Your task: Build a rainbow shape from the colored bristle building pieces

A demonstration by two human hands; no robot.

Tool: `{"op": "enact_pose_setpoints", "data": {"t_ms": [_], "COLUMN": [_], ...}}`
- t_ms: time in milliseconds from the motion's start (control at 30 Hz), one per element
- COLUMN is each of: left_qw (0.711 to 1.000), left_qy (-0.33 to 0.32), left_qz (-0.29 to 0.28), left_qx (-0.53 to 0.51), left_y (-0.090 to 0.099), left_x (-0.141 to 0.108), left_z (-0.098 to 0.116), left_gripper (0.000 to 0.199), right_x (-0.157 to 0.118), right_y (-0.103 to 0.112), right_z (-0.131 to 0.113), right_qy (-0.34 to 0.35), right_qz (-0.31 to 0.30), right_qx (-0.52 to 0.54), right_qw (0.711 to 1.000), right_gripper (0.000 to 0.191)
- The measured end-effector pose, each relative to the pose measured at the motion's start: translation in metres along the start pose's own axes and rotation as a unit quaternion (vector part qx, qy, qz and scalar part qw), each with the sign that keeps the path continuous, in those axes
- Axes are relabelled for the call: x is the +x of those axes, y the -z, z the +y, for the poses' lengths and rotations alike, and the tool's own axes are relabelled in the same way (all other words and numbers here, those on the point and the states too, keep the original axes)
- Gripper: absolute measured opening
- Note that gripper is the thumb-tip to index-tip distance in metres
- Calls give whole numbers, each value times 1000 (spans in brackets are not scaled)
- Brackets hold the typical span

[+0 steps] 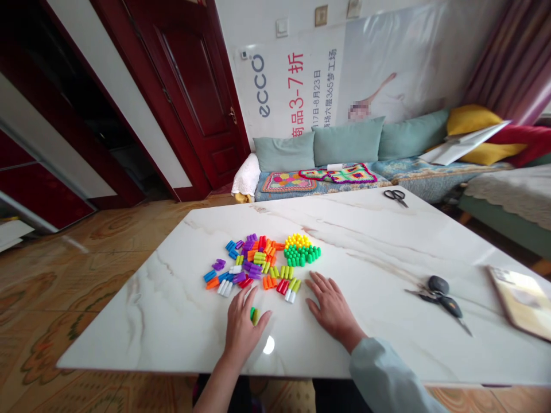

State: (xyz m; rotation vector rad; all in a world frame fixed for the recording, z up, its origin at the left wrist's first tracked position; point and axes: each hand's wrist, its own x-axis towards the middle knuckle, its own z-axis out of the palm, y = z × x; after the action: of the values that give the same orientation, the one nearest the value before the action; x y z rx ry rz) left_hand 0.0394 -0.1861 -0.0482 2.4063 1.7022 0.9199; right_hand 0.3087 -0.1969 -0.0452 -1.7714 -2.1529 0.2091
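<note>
We take the multicoloured pile (pixel 260 256) of small plastic cylinders as the reference; it lies on the white marbled tabletop (pixel 172 321). Directly on the near side of the pile, we see the left hand (pixel 243 318), palm down, thumb and fingers part-way spread around a green and yellow-green piece (pixel 255 316); we cannot tell whether the piece is gripped or only covered. Near the pile's near right side, we find the right hand (pixel 331 307) palm down, fingers loosely parted, with nothing seen in its grasp. Just right of the pile, we locate the yellow pieces (pixel 297 241), with the green pieces (pixel 303 256) immediately on their near side. Well right of the pile lies a black-handled tool (pixel 443 298); black-handled scissors (pixel 395 197) lie to its far right. Beyond the pile and the sofa (pixel 275 195), a poster (pixel 333 74) is mounted sideways on the wall. On it we read "ecco" in grey, "商品3-7折" in red, and two partly cut-off grey lines, legible as "17日-8月23日" and "场六层365梦工场". On the tool and the scissors, we can read no markings.
</note>
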Motion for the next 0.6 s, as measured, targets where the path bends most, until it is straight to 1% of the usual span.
{"op": "enact_pose_setpoints", "data": {"t_ms": [67, 100, 167, 233, 333, 467, 533, 600], "left_qw": [1000, 999, 999, 998, 996, 997, 997, 998], "left_qy": [14, 16, 23, 34, 43, 19, 21, 39], "left_qz": [-12, -18, -18, -3, 22, 8, 9, 26], "left_qx": [-13, -21, -38, -53, -69, -80, -67, -43], "left_y": [4, 5, 6, 5, 2, -8, -13, -18], "left_x": [-14, -19, -24, -24, -16, 0, 9, 19], "left_z": [-10, -13, -15, -14, -7, 6, 6, -2], "left_gripper": [66, 63, 49, 37, 28, 18, 17, 16], "right_x": [0, 0, 1, 0, 0, 0, 0, 0], "right_y": [-3, -4, -5, -4, -2, 1, 1, 0], "right_z": [2, 2, 3, 2, 1, -1, -1, -1], "right_qy": [3, 5, 6, 4, 2, -1, -1, -1], "right_qz": [5, 6, 6, 5, 2, 2, 2, 0], "right_qx": [-3, -5, -10, -14, -19, -19, -20, -19], "right_qw": [1000, 1000, 1000, 1000, 1000, 1000, 1000, 1000], "right_gripper": [51, 51, 51, 51, 51, 50, 50, 50]}}
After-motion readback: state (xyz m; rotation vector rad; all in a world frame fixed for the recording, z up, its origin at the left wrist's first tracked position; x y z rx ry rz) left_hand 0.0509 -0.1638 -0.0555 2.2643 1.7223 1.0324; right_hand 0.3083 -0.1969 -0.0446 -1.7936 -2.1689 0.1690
